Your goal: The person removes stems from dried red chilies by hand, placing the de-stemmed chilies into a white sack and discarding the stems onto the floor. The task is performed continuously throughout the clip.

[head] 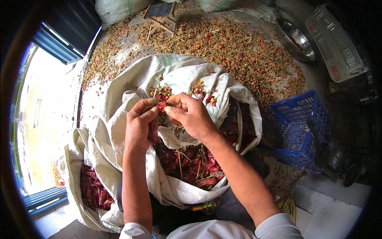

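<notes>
Between my two hands is a dried red chili pepper [161,106], pinched from both sides above the sacks. My left hand [140,119] grips it with thumb and fingertips, and more red pepper shows under its palm. On the other side my right hand [189,115] pinches the same pepper, thumb against forefinger. Below them a white woven sack [179,195] lies open, full of dried red peppers [206,167] with long stems. Stem bits and red scraps [198,89] rest on the sack's folded cloth just beyond my hands.
Another sack of red peppers [95,191] stands at lower left. A blue plastic crate [298,128] sits on the right, with a steel basin [301,44] farther back. Stems and scraps [209,41] cover the floor around a folding stool [161,21]. A bright doorway [44,119] is at left.
</notes>
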### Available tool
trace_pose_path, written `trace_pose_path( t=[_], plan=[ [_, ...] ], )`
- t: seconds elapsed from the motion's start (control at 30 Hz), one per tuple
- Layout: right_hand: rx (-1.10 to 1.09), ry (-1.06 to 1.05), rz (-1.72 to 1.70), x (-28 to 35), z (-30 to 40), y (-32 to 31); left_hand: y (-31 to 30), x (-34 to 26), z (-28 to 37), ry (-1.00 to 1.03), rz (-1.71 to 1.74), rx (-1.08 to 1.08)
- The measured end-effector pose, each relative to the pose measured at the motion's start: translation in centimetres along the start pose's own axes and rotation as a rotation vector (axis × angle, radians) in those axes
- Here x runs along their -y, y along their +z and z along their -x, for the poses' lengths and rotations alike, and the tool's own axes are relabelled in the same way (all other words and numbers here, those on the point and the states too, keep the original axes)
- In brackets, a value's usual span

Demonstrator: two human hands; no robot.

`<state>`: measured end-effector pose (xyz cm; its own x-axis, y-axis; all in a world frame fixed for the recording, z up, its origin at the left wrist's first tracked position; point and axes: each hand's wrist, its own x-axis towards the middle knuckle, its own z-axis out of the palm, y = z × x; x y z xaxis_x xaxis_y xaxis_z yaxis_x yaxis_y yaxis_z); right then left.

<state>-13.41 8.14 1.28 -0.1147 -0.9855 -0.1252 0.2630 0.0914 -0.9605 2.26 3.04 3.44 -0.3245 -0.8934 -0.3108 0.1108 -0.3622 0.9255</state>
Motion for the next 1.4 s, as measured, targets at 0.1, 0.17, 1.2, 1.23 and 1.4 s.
trace_pose_path(
  t=[0.1,0.17,1.2,1.23,1.4],
  plan=[
    [-0.094,-0.195,0.217,-0.6,-0.3,-0.1,0.4,0.0,0.1,0.010,-0.053,0.024],
    [-0.156,-0.259,0.365,-0.4,0.0,-0.1,1.0,-0.1,0.4,0.037,-0.152,0.025],
    [-0.192,-0.234,0.331,0.1,0.0,-0.6,1.1,0.4,0.5,0.009,-0.022,0.078],
    [-0.178,-0.241,0.358,0.4,0.1,-0.6,0.9,0.5,0.5,0.005,-0.025,0.085],
    [-0.129,-0.208,0.422,0.7,0.4,-0.5,1.0,0.4,0.4,0.037,-0.032,0.069]
  ],
)
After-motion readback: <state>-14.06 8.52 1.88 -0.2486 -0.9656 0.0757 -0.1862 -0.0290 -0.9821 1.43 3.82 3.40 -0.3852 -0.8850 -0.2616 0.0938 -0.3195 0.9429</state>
